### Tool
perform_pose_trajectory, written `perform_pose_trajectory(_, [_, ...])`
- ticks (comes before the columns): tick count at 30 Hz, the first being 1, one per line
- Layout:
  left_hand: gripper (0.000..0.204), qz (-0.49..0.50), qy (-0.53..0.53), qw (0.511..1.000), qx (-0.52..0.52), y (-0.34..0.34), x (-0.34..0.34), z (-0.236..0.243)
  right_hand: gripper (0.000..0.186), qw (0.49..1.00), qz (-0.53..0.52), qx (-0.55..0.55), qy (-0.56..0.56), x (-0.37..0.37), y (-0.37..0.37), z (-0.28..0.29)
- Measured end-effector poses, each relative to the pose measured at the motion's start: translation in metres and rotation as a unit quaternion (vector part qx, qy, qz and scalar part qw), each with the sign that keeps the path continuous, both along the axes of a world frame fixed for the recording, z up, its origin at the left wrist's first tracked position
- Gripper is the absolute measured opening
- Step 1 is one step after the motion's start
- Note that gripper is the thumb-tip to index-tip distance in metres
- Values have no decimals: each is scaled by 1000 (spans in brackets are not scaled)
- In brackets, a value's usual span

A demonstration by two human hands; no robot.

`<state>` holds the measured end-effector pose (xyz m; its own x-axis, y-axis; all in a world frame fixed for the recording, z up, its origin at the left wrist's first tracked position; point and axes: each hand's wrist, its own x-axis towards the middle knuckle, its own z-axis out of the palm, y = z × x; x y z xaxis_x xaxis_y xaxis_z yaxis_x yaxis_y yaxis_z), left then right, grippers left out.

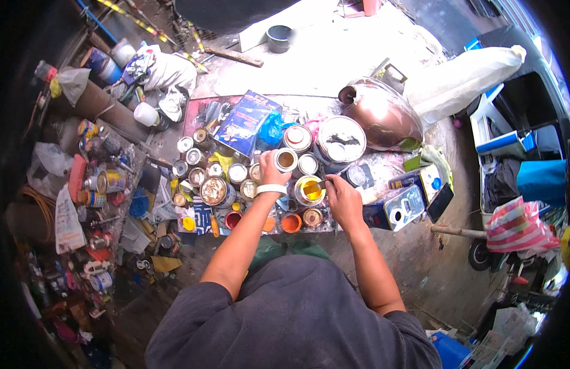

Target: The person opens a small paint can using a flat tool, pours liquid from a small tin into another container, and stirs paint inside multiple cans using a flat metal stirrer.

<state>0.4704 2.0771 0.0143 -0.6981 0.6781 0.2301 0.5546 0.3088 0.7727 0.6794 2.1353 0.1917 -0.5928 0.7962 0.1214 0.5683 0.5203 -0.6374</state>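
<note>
My left hand point(271, 166) is wrapped round a small open can point(286, 159) with brownish contents, raised over the crowded paint cans. My right hand point(337, 190) grips a flat stirring tool point(322, 184) whose end is in an open can of yellow paint point(310, 196). Around them stand several lidded tins point(214, 190), an open can of orange paint point(291, 224), one of red paint point(233, 219), a large white-topped can point(341, 138) and an orange-handled tool point(213, 224) on the paint-stained table point(274, 229).
A glossy brown tank point(383, 114) lies at the back right, beside a long wrapped white piece point(460, 83). A dark bucket point(278, 39) is on the bright surface behind. Cluttered cans and scraps point(100, 234) fill the left; a striped bag point(518, 227) and blue rectangular items point(540, 181) are at the right.
</note>
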Motion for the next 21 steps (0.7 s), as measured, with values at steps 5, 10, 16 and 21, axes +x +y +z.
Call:
perform_pose_trajectory(5, [79, -2, -36, 999, -35, -2, 7, -12, 18, 1000, 13, -10, 10, 4, 3, -3])
perform_pose_trajectory(10, [77, 12, -76, 995, -58, 3, 2, -34, 17, 999, 4, -44, 4, 3, 4, -4])
perform_pose_trajectory(16, [79, 51, -87, 991, -93, 12, -1, -52, 18, 997, 5, -75, 5, 1, 3, -4])
perform_pose_trajectory(21, [94, 46, -137, 981, -126, 7, 8, -24, 18, 995, 21, -93, 30, -3, -1, -9])
